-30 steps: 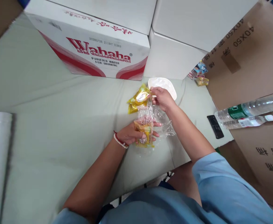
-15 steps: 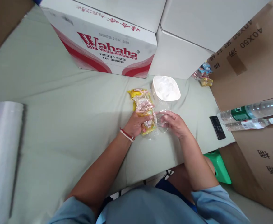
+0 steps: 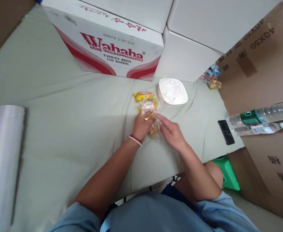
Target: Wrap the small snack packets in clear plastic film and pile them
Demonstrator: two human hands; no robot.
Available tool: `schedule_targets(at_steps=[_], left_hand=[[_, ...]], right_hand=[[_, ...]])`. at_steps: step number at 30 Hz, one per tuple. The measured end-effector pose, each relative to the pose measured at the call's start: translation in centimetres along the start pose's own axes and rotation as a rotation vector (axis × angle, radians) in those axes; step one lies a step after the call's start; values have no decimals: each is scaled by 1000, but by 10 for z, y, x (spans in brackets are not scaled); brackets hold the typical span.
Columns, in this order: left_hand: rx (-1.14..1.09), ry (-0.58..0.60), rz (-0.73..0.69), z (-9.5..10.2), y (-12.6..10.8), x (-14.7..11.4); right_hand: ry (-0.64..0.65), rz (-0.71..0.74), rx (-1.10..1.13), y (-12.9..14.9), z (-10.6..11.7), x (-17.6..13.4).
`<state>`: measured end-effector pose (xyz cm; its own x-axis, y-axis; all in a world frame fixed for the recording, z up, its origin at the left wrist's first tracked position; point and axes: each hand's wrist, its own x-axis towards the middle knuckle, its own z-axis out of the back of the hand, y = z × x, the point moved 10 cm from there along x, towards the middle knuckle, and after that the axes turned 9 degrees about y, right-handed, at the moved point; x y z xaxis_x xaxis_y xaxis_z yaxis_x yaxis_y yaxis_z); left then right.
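Note:
A bundle of yellow-wrapped snack packs (image 3: 146,100) lies on the cloth-covered table, with clear plastic film about it. My left hand (image 3: 142,127) is closed over the lower half of the bundle and hides part of it. Beside the bundle's right edge is my right hand (image 3: 171,132), its index finger stretched toward the packs and nothing visible in its grasp. Whether that fingertip presses on the film I cannot tell. Just behind stands a white square tub (image 3: 172,91) with crumpled clear plastic inside.
A Wahaha water carton (image 3: 117,54) and white boxes (image 3: 180,56) line the back. A large roll of plastic film (image 3: 4,161) lies at left. On the right are a black phone (image 3: 226,132), plastic bottles (image 3: 264,116), small snack packs (image 3: 214,74) and a brown carton (image 3: 259,80).
My right hand has moved left to the bundle, and the loose film it held is now against the packs. My left hand has turned further over the bundle.

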<state>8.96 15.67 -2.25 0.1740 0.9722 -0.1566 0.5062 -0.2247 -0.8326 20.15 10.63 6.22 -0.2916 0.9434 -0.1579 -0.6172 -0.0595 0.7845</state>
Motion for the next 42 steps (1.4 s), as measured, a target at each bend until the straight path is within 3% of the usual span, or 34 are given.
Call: schedule_targets(at_steps=[3, 5, 8, 11, 13, 16, 20, 22, 24, 26, 27, 28, 29, 31, 33, 36, 39, 40, 42], left_hand=[[-128, -53, 42, 5, 10, 1], [-233, -28, 122, 4, 17, 1], [-406, 94, 191, -5, 15, -2], [-541, 225, 153, -17, -2, -5], [-537, 217, 116, -19, -7, -7], [-422, 109, 90, -13, -3, -6], [-370, 19, 100, -3, 6, -1], [-380, 51, 80, -4, 3, 2], [-369, 113, 47, -8, -4, 2], [-345, 188, 45, -17, -9, -1], [-337, 227, 59, -23, -9, -4], [-339, 268, 80, -29, -9, -7], [-353, 307, 106, -35, -7, -10], [-410, 352, 157, -43, -2, -14], [-463, 327, 170, -41, 2, -11], [-398, 166, 24, -14, -4, 2], [-22, -41, -327, 20, -37, -3], [171, -49, -455, 19, -52, -10], [548, 100, -638, -8, -68, -26]], right_hand=[[204, -137, -405, 9, -41, 5], [262, -197, -577, 10, -53, 6], [277, -207, -688, 11, -54, 8], [274, -227, -730, 4, -47, 10], [256, -240, -755, -1, -44, 11], [234, -211, -766, -5, -48, 8], [269, 5, -510, -2, -59, -13], [231, 122, -236, 2, -47, -25], [7, 143, -36, -1, -8, -33], [-297, 88, -8, -8, 37, -38], [-386, 59, -19, -11, 51, -38], [-391, 34, -10, -13, 55, -32], [-317, 11, 34, -17, 50, -22], [-96, -46, 204, -27, 26, -5], [19, -115, 343, -37, 9, -1], [-29, -227, 327, -50, 16, -14], [-87, -404, 84, -61, 48, -36], [-98, -453, -22, -61, 60, -42], [-93, -497, -184, -56, 81, -49]])
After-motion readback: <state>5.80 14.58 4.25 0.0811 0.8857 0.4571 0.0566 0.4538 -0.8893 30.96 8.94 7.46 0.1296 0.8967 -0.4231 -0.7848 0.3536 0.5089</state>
